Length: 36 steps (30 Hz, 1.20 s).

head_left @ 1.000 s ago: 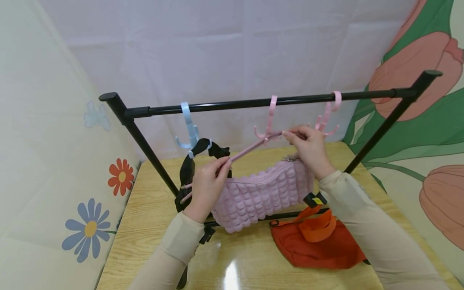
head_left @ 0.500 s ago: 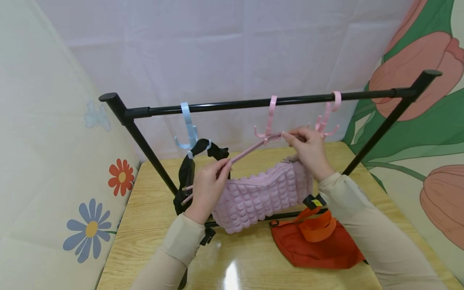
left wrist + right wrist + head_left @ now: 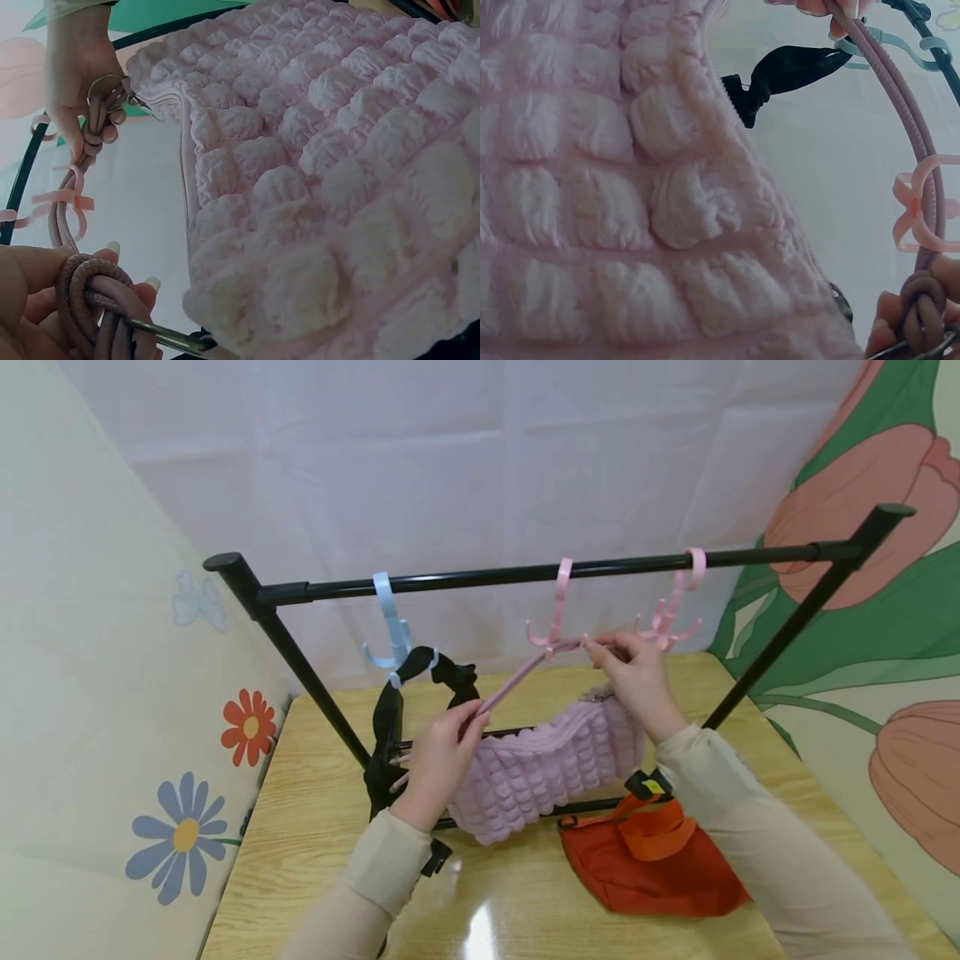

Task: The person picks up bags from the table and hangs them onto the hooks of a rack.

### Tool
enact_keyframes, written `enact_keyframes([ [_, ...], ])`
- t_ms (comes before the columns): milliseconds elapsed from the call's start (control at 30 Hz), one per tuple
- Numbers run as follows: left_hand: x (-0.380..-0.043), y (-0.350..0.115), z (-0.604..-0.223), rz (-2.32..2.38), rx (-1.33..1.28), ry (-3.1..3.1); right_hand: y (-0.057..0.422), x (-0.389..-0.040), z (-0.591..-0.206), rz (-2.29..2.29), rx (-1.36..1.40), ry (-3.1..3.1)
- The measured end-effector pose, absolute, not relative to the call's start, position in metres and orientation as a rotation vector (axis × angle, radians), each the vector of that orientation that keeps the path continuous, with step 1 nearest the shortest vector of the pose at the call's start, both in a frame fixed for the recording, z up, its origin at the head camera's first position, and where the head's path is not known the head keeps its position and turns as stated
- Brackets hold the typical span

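A lilac puffy handbag hangs below its cord strap. The strap's middle lies over the lower prongs of the middle pink hook. My left hand pinches the strap's left end, by a knot that shows in the left wrist view. At the other end my right hand grips the strap near its knot and metal ring. In the right wrist view, the doubled strap passes through the pink hook. Part of the bag's right side is hidden behind my right hand.
The hooks hang from a black rack bar. A black strap loops over the blue hook at left. Another pink hook is beside my right hand. An orange-red bag lies on the wooden table.
My left hand has shifted slightly right and down with its strap end, so the strap slopes more steeply. The bag's left end has moved a little rightward. My right hand has dipped slightly.
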<state>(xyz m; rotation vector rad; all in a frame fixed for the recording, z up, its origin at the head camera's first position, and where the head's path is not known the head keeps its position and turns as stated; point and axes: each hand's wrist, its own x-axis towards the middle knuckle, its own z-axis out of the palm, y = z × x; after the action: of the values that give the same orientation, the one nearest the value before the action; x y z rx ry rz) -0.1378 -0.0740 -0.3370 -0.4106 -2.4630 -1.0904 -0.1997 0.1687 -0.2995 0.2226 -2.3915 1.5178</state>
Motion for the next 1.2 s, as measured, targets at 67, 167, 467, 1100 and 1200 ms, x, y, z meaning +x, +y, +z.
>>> enact_keyframes([
  [67, -0.138, -0.073, -0.339, -1.105, -0.412, -2.478, 0.168, -0.200, -0.302, 1.525, 0.242, -2.362],
  [167, -0.137, -0.072, -0.341, -1.113, -0.403, -2.503, 0.168, -0.201, -0.306, 1.551, 0.262, -2.343],
  [467, -0.136, -0.068, -0.353, -1.086, -0.387, -2.468, 0.166, -0.201, -0.315, 1.488, 0.260, -2.432],
  [1100, -0.130, -0.073, -0.375, -1.186, -0.378, -2.451, 0.170, -0.191, -0.326, 1.411, 0.277, -2.564],
  [1200, -0.129, -0.075, -0.378, -1.204, -0.384, -2.453, 0.174, -0.189, -0.329, 1.396, 0.263, -2.587],
])
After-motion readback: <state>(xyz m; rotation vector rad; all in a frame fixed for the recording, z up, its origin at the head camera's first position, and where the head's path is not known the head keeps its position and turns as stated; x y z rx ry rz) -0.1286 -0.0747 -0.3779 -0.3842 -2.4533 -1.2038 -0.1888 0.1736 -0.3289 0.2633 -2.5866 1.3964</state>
